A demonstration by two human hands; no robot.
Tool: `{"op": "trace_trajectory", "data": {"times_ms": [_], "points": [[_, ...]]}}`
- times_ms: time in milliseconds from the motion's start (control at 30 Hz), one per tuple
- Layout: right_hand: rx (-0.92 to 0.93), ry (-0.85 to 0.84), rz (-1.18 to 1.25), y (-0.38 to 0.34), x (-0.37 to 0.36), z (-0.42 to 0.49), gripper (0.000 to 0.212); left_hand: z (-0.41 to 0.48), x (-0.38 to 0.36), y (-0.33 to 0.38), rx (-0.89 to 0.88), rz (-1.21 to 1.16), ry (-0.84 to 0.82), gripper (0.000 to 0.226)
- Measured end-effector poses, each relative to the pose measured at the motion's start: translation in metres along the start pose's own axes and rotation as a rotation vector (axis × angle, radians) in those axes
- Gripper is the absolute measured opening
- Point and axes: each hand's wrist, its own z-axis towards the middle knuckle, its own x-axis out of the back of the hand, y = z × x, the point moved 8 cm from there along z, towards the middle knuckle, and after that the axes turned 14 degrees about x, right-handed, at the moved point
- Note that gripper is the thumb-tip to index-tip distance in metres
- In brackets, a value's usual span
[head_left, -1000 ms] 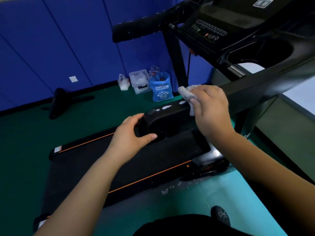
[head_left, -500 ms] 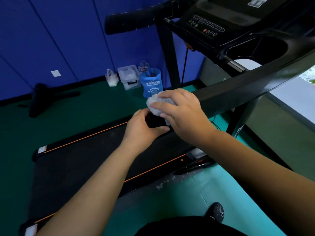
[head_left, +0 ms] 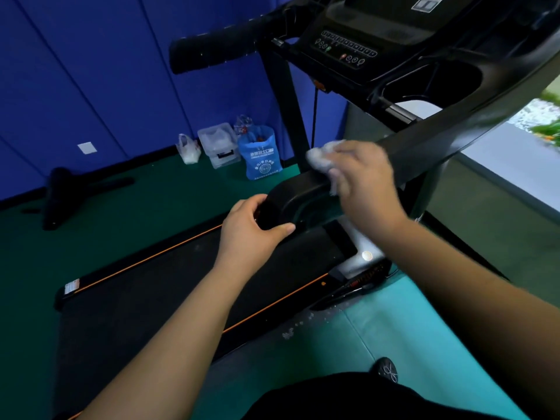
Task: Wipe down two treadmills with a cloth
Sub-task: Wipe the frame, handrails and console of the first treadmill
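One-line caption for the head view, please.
Right hand presses a white cloth on the treadmill's black handrail while the left hand grips its end.

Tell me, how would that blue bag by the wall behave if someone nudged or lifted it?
The blue bag looks like soft fabric, so it would probably sag and crumple rather than hold shape. It stands upright with things poking from its top, so a push might tip it. It seems stuffed, so likely light but bulky.
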Motion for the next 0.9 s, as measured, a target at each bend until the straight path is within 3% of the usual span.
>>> {"op": "trace_trajectory", "data": {"times_ms": [133,333,500,600,733,800,900], "points": [[0.148,-0.022,0.087,-0.042,-0.015,0.0,0.034,0.001,-0.001,0.001,0.005,0.036,0.015,0.068],[0.275,-0.037,0.081,-0.001,0.003,0.002,0.029,0.003,-0.002,-0.002,0.027,0.008,0.006,0.066],[0.13,0.024,-0.034,0.082,0.034,-0.005,0.034,0.002,-0.002,-0.004,0.048,0.005,0.007,0.065],[-0.066,0.12,-0.136,0.129,0.049,-0.018,0.029,0.003,-0.003,-0.006,0.068,0.009,0.003,0.064],[-0.311,0.151,-0.118,0.122,0.041,-0.026,0.031,0.001,-0.003,-0.005,0.111,0.034,-0.017,0.064],[-0.237,0.115,-0.04,0.086,0.028,-0.021,0.031,0.0,-0.002,-0.003,0.131,0.065,-0.016,0.064],[0.025,0.102,0.074,0.03,0.009,-0.02,0.032,-0.004,0.0,0.003,0.16,0.058,0.001,0.058]]}}
